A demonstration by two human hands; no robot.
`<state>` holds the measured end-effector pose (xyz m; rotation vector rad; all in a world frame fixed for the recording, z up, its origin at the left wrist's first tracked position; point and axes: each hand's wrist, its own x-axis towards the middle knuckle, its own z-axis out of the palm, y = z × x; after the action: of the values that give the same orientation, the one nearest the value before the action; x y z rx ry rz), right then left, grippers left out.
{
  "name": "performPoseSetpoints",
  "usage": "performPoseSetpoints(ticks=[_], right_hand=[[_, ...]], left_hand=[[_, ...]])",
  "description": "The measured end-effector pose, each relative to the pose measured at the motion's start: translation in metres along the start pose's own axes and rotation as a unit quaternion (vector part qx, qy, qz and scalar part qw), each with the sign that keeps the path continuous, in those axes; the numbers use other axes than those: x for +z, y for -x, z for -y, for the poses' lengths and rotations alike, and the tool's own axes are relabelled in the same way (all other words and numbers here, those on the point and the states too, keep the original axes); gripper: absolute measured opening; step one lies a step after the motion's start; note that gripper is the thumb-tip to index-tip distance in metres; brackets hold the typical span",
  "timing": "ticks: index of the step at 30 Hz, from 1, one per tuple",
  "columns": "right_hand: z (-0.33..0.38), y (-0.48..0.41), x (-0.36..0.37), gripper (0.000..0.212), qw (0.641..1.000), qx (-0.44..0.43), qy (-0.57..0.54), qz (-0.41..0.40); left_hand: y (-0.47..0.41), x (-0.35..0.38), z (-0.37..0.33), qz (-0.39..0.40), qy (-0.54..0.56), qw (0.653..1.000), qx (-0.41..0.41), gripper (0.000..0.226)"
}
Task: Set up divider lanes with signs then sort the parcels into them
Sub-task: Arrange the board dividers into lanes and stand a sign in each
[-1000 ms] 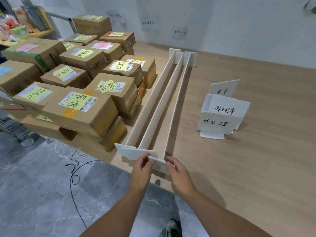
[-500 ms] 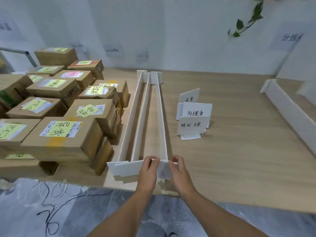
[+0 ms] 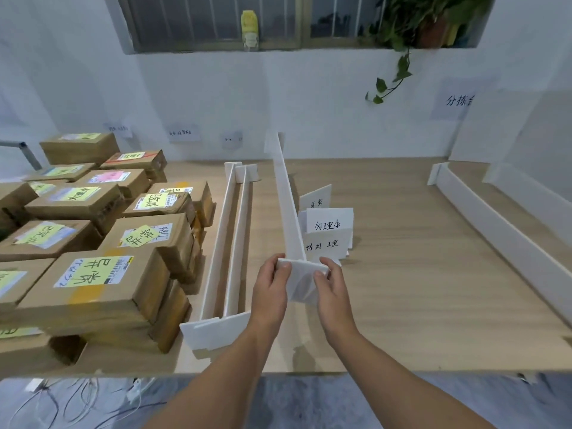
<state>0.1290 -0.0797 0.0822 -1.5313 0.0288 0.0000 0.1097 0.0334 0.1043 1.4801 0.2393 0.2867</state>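
Floor, below the table edge, left of the forearms: loose cables (image 3: 77, 394).

Both hands were over the near part of the table (image 3: 418, 305). The left hand (image 3: 270, 292) and right hand (image 3: 333, 294) gripped the end plate (image 3: 301, 281) of one white divider (image 3: 288, 209), one hand on each side.
- Left thumb (image 3: 284, 265) pressed on the plate's top left corner. The other left fingers were curled behind the plate, out of sight.
- Right thumb (image 3: 320, 274) lay on the plate's near face. Right fingers (image 3: 328, 262) hooked over its top right corner.
- The plate was pinched between the two hands, up off the table, with a shadow beneath the wrists.

The divider ran straight away from the fingers, standing on edge. Its far end showed against the wall.

Left of the left fingers, close: a divider pair (image 3: 229, 252) lay side by side on the table. Their near plates sat just left of the left wrist. Farther left, just beside that pair: stacked brown parcels (image 3: 102, 289) with yellow labels.

Just beyond the right fingers: three white signs (image 3: 329, 226) stood in a cluster with black handwriting, their left edges hidden by the held divider.

Well right of the right hand: a long white board (image 3: 495, 233) stood on the table.

Far: a plant (image 3: 402, 29) trailed from the windowsill.
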Motion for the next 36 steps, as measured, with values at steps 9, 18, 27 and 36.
performPoseSetpoints(ticks=[9, 18, 27, 36], right_hand=[[0.018, -0.033, -0.066, 0.026, 0.998, -0.047, -0.020, -0.038], [0.028, -0.079, -0.192, 0.026, 0.997, -0.040, 0.004, -0.060], [0.009, -0.111, -0.308, 0.022, 0.998, 0.003, 0.050, -0.024], [-0.017, -0.105, -0.359, 0.012, 0.997, 0.061, 0.048, -0.009]], left_hand=[[-0.018, 0.076, -0.011, 0.036, -0.001, 0.999, 0.021, 0.024], [-0.024, 0.208, 0.003, 0.057, 0.006, 0.998, 0.018, 0.034], [-0.005, 0.319, 0.035, 0.015, -0.017, 0.999, -0.037, 0.013], [0.010, 0.361, 0.068, 0.006, -0.040, 0.996, -0.078, 0.012]])
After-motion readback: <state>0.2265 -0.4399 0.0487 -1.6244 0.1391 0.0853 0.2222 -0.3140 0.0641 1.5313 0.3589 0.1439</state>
